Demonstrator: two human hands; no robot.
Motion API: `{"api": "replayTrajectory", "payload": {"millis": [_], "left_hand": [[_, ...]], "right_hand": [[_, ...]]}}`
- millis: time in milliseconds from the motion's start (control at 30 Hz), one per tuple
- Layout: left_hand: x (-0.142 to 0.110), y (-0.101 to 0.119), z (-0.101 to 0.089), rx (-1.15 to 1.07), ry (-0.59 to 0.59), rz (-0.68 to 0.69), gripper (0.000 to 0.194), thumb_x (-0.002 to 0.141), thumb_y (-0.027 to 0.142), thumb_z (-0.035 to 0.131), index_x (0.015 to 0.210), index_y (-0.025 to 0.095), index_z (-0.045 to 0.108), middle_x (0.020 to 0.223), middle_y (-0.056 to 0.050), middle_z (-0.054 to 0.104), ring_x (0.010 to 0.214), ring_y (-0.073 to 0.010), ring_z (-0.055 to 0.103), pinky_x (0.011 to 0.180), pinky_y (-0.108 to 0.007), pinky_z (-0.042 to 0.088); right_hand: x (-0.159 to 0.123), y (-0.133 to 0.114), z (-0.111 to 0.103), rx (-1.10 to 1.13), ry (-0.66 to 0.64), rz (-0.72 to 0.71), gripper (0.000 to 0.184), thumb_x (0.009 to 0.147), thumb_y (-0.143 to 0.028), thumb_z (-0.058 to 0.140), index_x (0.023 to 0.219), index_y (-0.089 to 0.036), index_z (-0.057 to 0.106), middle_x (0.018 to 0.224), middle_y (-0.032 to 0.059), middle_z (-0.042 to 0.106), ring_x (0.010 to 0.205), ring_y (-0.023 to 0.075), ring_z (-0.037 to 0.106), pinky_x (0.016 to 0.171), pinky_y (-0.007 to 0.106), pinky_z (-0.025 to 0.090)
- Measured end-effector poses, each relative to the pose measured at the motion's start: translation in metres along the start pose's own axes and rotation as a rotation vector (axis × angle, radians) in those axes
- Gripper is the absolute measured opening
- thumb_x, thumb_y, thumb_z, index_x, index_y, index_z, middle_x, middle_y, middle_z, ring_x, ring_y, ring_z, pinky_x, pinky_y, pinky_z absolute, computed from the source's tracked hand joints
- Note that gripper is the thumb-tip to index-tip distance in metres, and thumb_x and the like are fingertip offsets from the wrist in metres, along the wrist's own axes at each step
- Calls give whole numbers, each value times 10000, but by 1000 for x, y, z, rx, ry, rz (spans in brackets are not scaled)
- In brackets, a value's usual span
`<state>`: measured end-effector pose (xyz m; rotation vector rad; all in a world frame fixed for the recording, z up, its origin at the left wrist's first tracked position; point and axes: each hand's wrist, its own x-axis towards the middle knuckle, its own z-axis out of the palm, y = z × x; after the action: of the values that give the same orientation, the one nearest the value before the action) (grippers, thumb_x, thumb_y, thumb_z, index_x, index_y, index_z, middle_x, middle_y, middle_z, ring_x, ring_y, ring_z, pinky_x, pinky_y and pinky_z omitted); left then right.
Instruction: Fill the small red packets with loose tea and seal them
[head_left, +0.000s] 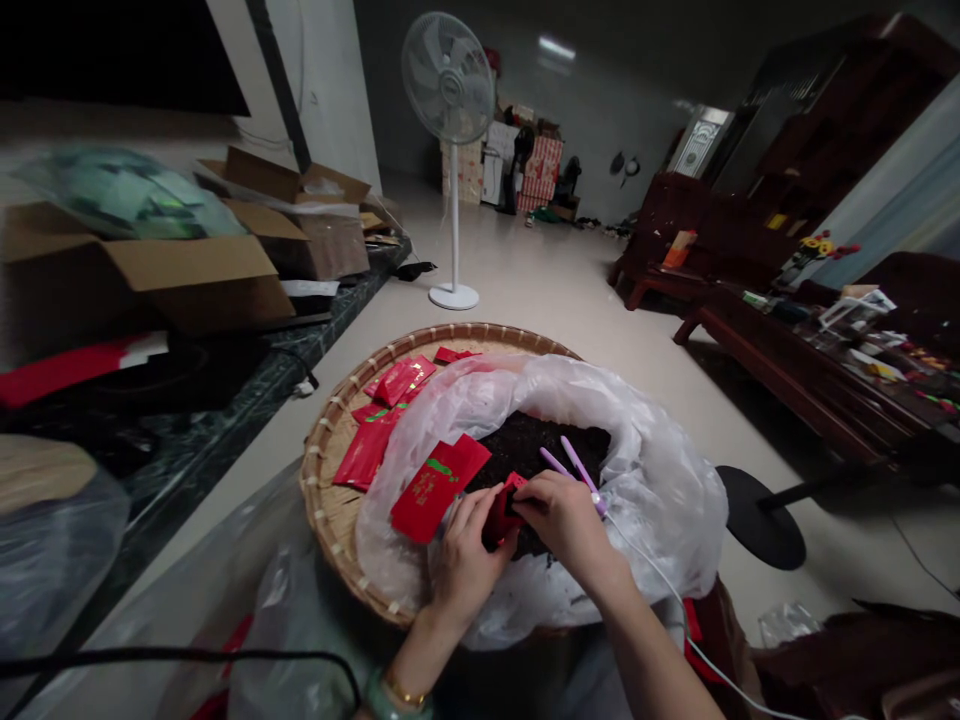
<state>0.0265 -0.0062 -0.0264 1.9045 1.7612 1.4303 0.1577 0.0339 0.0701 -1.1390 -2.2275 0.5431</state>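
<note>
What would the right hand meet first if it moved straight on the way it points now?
The right hand would meet the small red packet first; it seems already touching, though depth is unclear.

A white stand fan stands on the pale floor, dark wooden settees to the right.

**Here's the jewellery on the left wrist!**
A pale green bangle at seven o'clock, a thin gold bracelet just beside it, and both forearms bare.
</note>
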Motion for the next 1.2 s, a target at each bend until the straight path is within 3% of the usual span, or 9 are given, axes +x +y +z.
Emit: {"api": "replayTrajectory", "payload": {"millis": [167,300,433,500,600,733,933,1067,1200], "left_hand": [[-1,-1,0,10,23,-4,496,744,207,632,1230,212,529,1077,-88,620,1017,-250,592,855,-386,517],[-1,2,-3,-1,20,-13,475,751,197,626,1215,205,526,1087,-96,606,1014,-246,591,861,-394,514],[-1,4,-5,-44,15,0,487,752,222,634,1226,211,523,1098,-97,603,1009,-248,597,857,-391,518],[-1,4,-5,-69,2,8,480,754,224,628,1224,211,532,1088,-96,611,1005,-245,605,853,-379,523],[-1,1,-2,-92,5,-6,479,751,248,636,1219,197,543,1100,-106,625,1040,-253,598,893,-404,507],[0,-9,3,-282,7,-173,537,752,330,650,1245,166,516,1217,-149,608,1144,-274,560,967,-467,458],[7,-12,-2,-785,-247,-518,521,697,363,692,1152,133,589,1030,-128,710,896,-246,693,815,-392,561],[9,-12,-5,-810,-160,-599,475,633,359,739,1025,108,645,997,-136,721,906,-258,688,809,-389,560],[9,-13,-5,-797,-141,-606,479,637,347,736,1042,113,633,1001,-130,720,914,-248,686,824,-383,552]], "right_hand": [[-5,11,-8,130,135,39,108,771,-129,631,781,-200,711,747,29,694,686,169,653,628,272,506],[-20,23,-18,119,106,145,124,755,-166,649,856,-199,712,878,66,700,753,197,660,649,301,521],[-36,19,-5,177,104,122,470,681,-284,756,1127,-205,630,1193,122,604,1037,249,597,800,331,517],[-39,17,9,219,106,137,450,702,-290,735,1128,-203,622,1103,104,647,956,226,623,785,317,518],[-37,23,26,283,145,232,145,807,-252,594,900,-191,688,858,64,701,764,191,649,701,297,521],[-28,38,27,587,174,361,211,839,-329,530,879,-186,679,804,63,706,684,190,661,624,298,544],[-19,43,19,847,122,372,245,757,-406,620,886,-200,653,830,55,691,759,201,678,678,330,572],[-17,43,30,878,160,443,396,677,-412,705,1000,-201,613,748,22,650,663,170,651,529,266,545],[-17,45,40,939,128,526,383,623,-498,734,735,-156,600,579,-10,597,520,131,581,473,239,494]]}}
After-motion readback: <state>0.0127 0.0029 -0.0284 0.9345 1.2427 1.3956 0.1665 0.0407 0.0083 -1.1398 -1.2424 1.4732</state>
